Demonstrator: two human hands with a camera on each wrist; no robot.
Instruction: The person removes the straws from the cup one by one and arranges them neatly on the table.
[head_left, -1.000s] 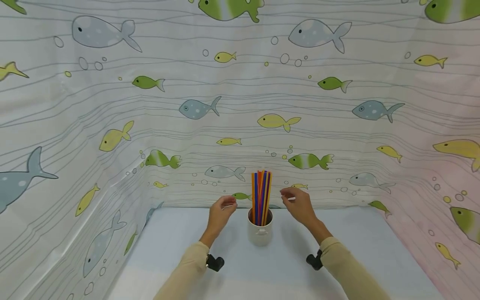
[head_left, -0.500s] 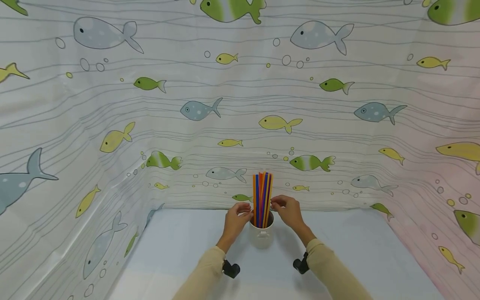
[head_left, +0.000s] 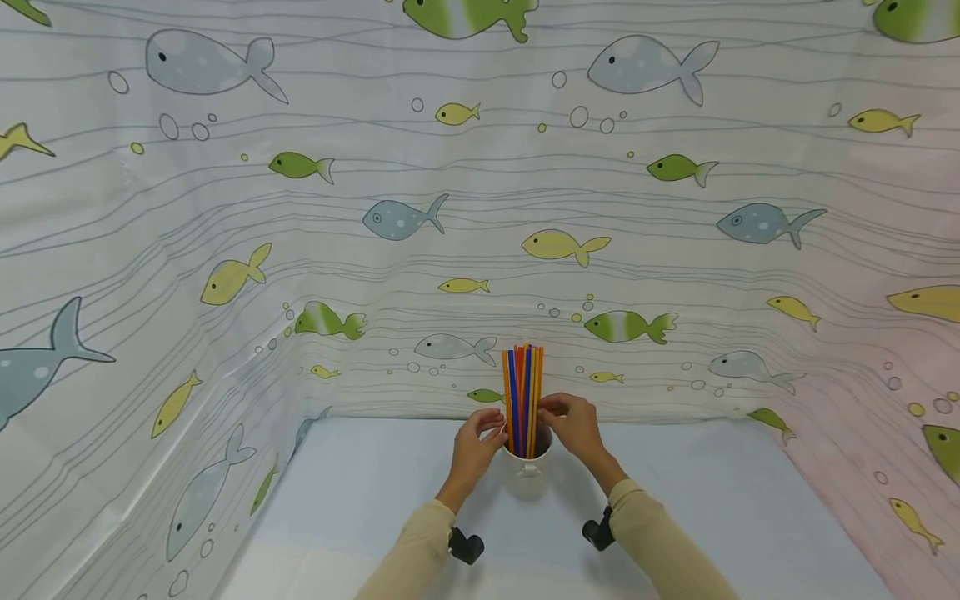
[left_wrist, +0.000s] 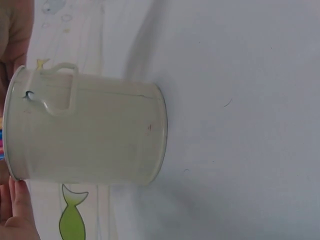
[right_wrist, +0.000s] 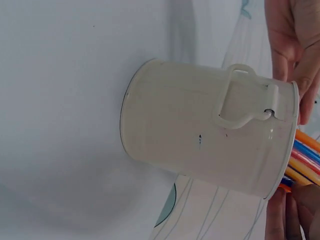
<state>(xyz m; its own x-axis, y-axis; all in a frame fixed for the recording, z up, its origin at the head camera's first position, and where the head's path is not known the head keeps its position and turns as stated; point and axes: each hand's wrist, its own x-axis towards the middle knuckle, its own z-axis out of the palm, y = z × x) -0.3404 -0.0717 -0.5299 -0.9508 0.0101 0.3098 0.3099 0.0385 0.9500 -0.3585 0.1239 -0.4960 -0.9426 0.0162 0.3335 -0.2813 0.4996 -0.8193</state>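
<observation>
A cream metal mug (head_left: pixel 528 478) stands upright on the table, its small wire handle facing me. Long thin sticks (head_left: pixel 521 392) in orange, blue, red and yellow rise from it in a bundle. My right hand (head_left: pixel 576 421) pinches at the right side of the bundle, just over the rim; in the right wrist view its thumb tip lies against the sticks (right_wrist: pixel 306 155). My left hand (head_left: pixel 474 442) is at the left of the bundle with fingers loosely curved, fingertips (left_wrist: pixel 20 195) right at the rim. The sticks' lower ends are hidden in the mug.
The table (head_left: pixel 360 500) has a pale blue-white cover. A white curtain (head_left: pixel 405 292) printed with fish encloses it at the back and both sides, close behind the mug. Dark wrist cameras (head_left: pixel 467 546) hang below both sleeves.
Both hands have come inward from either side of the mug to the sticks. Over the last half second the bundle has leaned slightly left, while the mug has stayed put.
</observation>
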